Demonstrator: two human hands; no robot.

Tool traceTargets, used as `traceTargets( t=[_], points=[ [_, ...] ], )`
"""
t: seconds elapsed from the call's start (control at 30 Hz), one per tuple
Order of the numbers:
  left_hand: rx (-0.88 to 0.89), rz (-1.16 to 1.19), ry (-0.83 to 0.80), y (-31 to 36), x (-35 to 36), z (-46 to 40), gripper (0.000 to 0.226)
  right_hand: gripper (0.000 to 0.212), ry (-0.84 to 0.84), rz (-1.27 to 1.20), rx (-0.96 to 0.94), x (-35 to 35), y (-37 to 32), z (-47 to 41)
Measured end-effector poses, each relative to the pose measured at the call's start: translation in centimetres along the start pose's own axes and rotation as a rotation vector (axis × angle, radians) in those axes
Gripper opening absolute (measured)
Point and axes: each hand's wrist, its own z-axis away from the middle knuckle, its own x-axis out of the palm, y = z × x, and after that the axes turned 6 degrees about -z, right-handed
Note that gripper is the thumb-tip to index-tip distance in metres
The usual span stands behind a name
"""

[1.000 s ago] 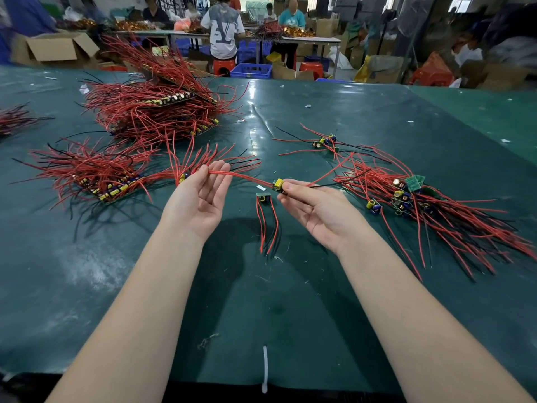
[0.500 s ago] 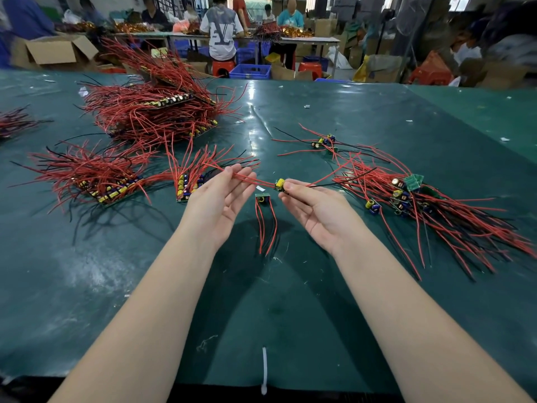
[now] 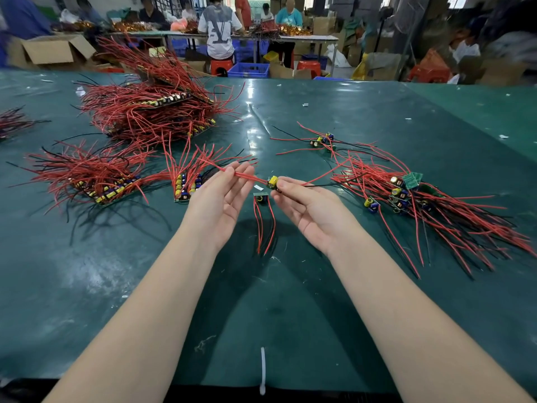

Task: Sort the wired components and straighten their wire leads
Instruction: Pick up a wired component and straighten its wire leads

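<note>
Right hand (image 3: 315,212), palm up above the dark green table mat (image 3: 290,301), pinches a small yellow-topped wired component (image 3: 272,182) at its fingertips; left hand (image 3: 219,199) pinches that component's red wire leads (image 3: 247,176), which run out toward 10 o'clock. A second small green board with red leads (image 3: 262,219) lies flat between the wrists (leads toward 6 o'clock). Loose red-wired pile (image 3: 430,210) at 3 o'clock, stacked rows (image 3: 101,175) at 9 o'clock.

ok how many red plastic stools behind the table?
3. One stool under the seated person in the white shirt, one right of the blue crate, one far right. Others may be hidden.
</note>
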Motion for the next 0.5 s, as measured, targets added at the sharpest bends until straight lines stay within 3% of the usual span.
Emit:
traceTargets(
  t=[0.13, 0.23, 0.5],
  points=[
    [-0.034, -0.24, -0.117, -0.7, 0.2, 0.2, 0.009, 0.017, -0.034, 0.098, -0.065, -0.2, 0.2, 0.1],
    [-0.027, -0.386, -0.152, -1.4, 0.3, 0.4, 0.011, 0.011, -0.046, 0.141, -0.102, 0.1, 0.4, 0.0],
    [-0.022, -0.326, -0.13, -0.8, 0.0, 0.6, 0.016, 0.01, -0.017, 0.328, -0.217, -0.2, -0.4, 0.2]
  ],
)
